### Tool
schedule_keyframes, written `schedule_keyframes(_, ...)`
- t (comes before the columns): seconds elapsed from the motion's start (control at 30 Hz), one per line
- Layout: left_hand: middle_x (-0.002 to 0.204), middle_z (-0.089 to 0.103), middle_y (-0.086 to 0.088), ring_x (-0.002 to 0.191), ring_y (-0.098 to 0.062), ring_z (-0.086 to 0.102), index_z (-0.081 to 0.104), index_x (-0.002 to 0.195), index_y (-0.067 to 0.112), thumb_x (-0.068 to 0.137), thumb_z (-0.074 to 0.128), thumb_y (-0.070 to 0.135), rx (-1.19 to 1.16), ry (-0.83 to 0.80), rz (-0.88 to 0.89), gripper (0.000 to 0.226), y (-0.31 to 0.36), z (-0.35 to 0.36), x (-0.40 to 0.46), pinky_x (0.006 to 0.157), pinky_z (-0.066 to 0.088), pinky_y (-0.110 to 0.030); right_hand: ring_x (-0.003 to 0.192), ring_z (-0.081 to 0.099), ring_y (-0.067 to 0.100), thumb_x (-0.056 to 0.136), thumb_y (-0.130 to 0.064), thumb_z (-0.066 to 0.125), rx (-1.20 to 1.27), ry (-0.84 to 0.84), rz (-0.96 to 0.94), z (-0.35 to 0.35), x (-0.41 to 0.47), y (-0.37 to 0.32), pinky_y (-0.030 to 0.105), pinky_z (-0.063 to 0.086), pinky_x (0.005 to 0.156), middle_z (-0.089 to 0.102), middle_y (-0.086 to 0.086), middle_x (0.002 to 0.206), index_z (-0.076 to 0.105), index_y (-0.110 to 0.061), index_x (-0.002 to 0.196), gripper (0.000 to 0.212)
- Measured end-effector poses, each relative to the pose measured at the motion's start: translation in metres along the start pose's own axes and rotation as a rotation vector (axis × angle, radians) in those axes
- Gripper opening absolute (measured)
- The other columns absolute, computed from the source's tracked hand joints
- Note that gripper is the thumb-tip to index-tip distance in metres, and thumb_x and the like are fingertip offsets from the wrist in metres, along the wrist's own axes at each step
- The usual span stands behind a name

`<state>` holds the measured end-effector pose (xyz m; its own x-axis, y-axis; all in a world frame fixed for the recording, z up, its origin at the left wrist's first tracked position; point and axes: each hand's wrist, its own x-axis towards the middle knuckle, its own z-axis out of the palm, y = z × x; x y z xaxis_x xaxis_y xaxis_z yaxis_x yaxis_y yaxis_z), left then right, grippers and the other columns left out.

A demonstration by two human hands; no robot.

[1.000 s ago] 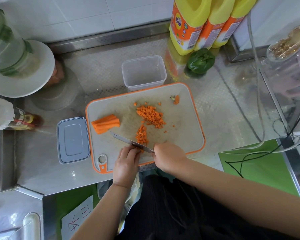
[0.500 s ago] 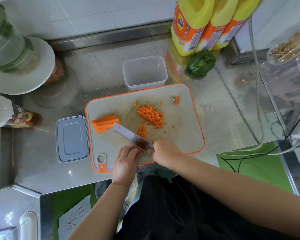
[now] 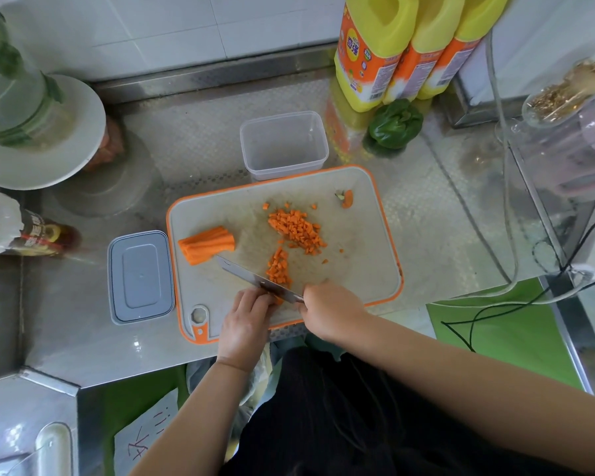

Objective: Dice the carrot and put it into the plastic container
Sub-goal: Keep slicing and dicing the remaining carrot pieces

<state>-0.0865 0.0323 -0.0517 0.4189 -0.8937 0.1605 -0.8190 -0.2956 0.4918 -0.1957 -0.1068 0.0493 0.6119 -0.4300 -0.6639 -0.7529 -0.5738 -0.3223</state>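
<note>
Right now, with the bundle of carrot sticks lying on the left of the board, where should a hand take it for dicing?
Grip the carrot sticks across the wider left end, coming from the left. They lie flat, side by side, cut ends pointing right toward the knife, so that end stays free for the blade.

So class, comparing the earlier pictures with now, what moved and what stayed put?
The steel knife blade, lifted half a second ago, is back down on the carrot strips. The right hand keeps its grip on the handle; the left hand still steadies the strips. Nothing else moved.
</note>
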Motion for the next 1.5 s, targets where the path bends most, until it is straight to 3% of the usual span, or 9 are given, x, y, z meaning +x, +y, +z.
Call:
schedule_keyframes(0.33,0.098,0.059,-0.006,0.086,-0.026,0.056,0.070,0.094,0.005,0.070,0.065,-0.001,-0.008,-0.018,0.052,0.026,-0.010,0.005,-0.001,0.062,0.055,-0.041,0.068,0.055,0.025,0.092,-0.004,0.049,-0.037,-0.051,0.082,0.014,0.016,-0.011,0.032,0.043,0.058,0.049,0.002,0.069,0.057,-0.009,0.086,0.011)
schedule_keyframes(0.43,0.098,0.060,-0.006,0.088,-0.025,0.055,0.070,0.094,0.005,0.059,0.077,-0.008,-0.031,-0.039,0.031,0.038,-0.009,0.002,0.000,0.062,0.055,-0.040,0.076,0.059,0.028,0.094,-0.012,0.049,-0.007,-0.020,0.077,0.015,0.022,-0.015,0.033,0.044,0.061,0.053,0.004,0.076,0.061,-0.007,0.100,0.014)
schedule_keyframes(0.53,0.097,0.061,-0.006,0.089,-0.024,0.054,0.069,0.094,0.008,0.047,0.082,-0.010,-0.027,-0.066,0.027,0.052,-0.005,-0.003,0.002,0.063,0.056,-0.039,0.086,0.061,0.030,0.098,-0.033,0.048,0.101,-0.071,0.070,0.005,0.030,-0.014,0.033,0.040,0.064,0.058,0.009,0.086,0.058,-0.008,0.099,0.026)
schedule_keyframes(0.7,0.103,0.059,-0.005,0.095,-0.023,0.056,0.058,0.105,0.020,0.060,0.076,-0.009,-0.078,-0.062,0.020,0.056,-0.003,-0.011,0.002,0.064,0.056,-0.037,0.081,0.058,0.029,0.099,-0.038,0.045,0.102,-0.072,0.054,-0.001,0.025,-0.005,0.032,0.040,0.064,0.062,0.010,0.091,0.057,-0.009,0.102,0.032)
schedule_keyframes(0.8,0.100,0.058,-0.005,0.091,-0.024,0.055,0.062,0.101,0.017,0.077,0.059,0.006,-0.050,-0.032,0.024,0.027,-0.004,-0.012,0.000,0.059,0.055,-0.038,0.076,0.055,0.028,0.100,-0.036,0.044,0.070,-0.037,0.028,-0.003,0.014,-0.007,0.032,0.040,0.064,0.057,0.007,0.084,0.058,-0.008,0.103,0.031)
schedule_keyframes(0.9,0.095,0.058,-0.004,0.086,-0.023,0.054,0.066,0.094,0.013,0.083,0.055,0.015,-0.017,-0.028,0.044,0.015,-0.008,-0.008,-0.003,0.057,0.054,-0.039,0.072,0.051,0.025,0.100,-0.033,0.043,0.026,-0.032,0.019,-0.002,0.006,-0.009,0.032,0.039,0.062,0.051,0.002,0.079,0.057,-0.009,0.103,0.028)
schedule_keyframes(1.17,0.096,0.061,-0.002,0.085,-0.025,0.058,0.070,0.093,0.010,0.084,0.054,0.014,-0.027,-0.025,0.039,0.019,-0.011,-0.005,-0.003,0.061,0.056,-0.039,0.071,0.052,0.025,0.098,-0.019,0.047,-0.007,-0.054,0.043,0.008,0.009,-0.011,0.032,0.040,0.061,0.045,0.000,0.069,0.057,-0.008,0.100,0.015)
schedule_keyframes(1.37,0.094,0.063,-0.005,0.083,-0.026,0.060,0.071,0.091,0.008,0.084,0.054,0.011,-0.030,0.012,0.058,0.019,-0.013,-0.004,-0.002,0.060,0.056,-0.039,0.062,0.052,0.021,0.095,-0.012,0.050,-0.027,-0.044,0.079,0.016,0.016,-0.015,0.030,0.039,0.053,0.051,0.001,0.069,0.056,-0.011,0.087,0.011)
schedule_keyframes(1.5,0.095,0.064,-0.006,0.083,-0.027,0.061,0.071,0.092,0.007,0.083,0.055,0.011,-0.024,0.004,0.041,0.019,-0.014,-0.002,-0.003,0.061,0.056,-0.038,0.066,0.055,0.025,0.093,-0.007,0.049,-0.012,-0.021,0.083,0.021,0.016,-0.018,0.032,0.042,0.057,0.054,0.004,0.074,0.056,-0.010,0.089,0.008)
